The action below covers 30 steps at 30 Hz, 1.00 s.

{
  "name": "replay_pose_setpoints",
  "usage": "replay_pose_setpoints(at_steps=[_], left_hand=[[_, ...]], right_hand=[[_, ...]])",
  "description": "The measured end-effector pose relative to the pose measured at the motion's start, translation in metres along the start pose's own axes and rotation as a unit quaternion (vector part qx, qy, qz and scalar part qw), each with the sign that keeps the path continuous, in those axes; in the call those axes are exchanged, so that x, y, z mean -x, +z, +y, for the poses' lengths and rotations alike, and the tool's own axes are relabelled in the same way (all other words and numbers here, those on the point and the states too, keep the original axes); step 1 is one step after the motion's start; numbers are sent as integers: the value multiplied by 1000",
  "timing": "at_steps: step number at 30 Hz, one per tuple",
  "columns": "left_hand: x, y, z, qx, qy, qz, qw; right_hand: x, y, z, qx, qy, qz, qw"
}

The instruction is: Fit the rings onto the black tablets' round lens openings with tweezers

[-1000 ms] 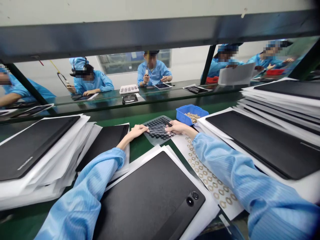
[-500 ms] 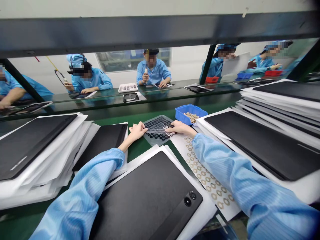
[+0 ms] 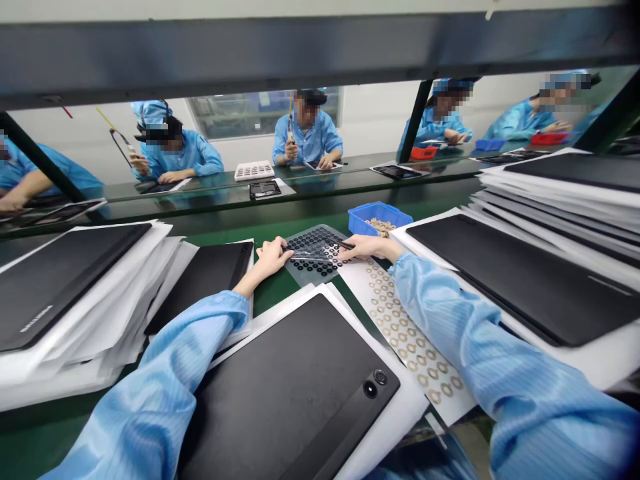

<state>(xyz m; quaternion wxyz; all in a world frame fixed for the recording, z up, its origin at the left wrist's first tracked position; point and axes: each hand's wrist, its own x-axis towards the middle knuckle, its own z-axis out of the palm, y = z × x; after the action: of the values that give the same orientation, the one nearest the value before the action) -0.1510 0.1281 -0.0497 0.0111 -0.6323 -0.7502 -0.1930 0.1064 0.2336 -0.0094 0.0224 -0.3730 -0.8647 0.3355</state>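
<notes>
A translucent sheet of black ring stickers (image 3: 313, 269) lies on the green bench, with a clear film (image 3: 313, 254) partly raised over it. My left hand (image 3: 273, 259) pinches the film at the sheet's left edge. On the right side, my right hand (image 3: 367, 247) has its fingers closed round a thin dark tool (image 3: 345, 244), perhaps tweezers; its fingertips are at the film's other end. Nearest me, a black tablet back cover (image 3: 300, 380) with two camera rings rests on white paper. A white sheet of tan rings (image 3: 400, 327) lies partly under my right sleeve.
A blue bin (image 3: 356, 223) of small tan pieces stands behind my right hand. Stacked black covers with paper flank me, left (image 3: 75, 287) and right (image 3: 520, 273); another cover (image 3: 197, 283) lies by my left forearm. Co-workers in blue sit across the bench, under a beam (image 3: 300, 57).
The view has shifted slightly. Both hands stay at the ring sheet; my left fingers have drawn back a little to the left, with the film still between the hands.
</notes>
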Motion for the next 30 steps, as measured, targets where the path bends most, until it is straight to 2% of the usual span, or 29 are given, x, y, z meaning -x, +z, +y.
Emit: replay_pose_setpoints(at_steps=[5, 8, 10, 13, 16, 23, 30], left_hand=[[2, -7, 3, 1, -8, 49, 999], [14, -16, 19, 17, 38, 64, 997], [29, -22, 34, 35, 127, 24, 991], [54, -25, 48, 65, 285, -98, 951], [67, -24, 47, 89, 354, -175, 914], [59, -23, 41, 143, 345, -196, 907], [61, -30, 42, 168, 294, -192, 921]], right_hand=[[1, -3, 3, -14, -12, -17, 1000], [-6, 1, 3, 11, -12, -8, 1000], [-9, 3, 3, 27, -14, -9, 999], [-12, 5, 5, 41, -17, -9, 999], [-11, 3, 8, 50, -22, 1, 998], [-10, 2, 15, 75, -24, 28, 997], [-14, 1, 19, 76, -4, 57, 996]])
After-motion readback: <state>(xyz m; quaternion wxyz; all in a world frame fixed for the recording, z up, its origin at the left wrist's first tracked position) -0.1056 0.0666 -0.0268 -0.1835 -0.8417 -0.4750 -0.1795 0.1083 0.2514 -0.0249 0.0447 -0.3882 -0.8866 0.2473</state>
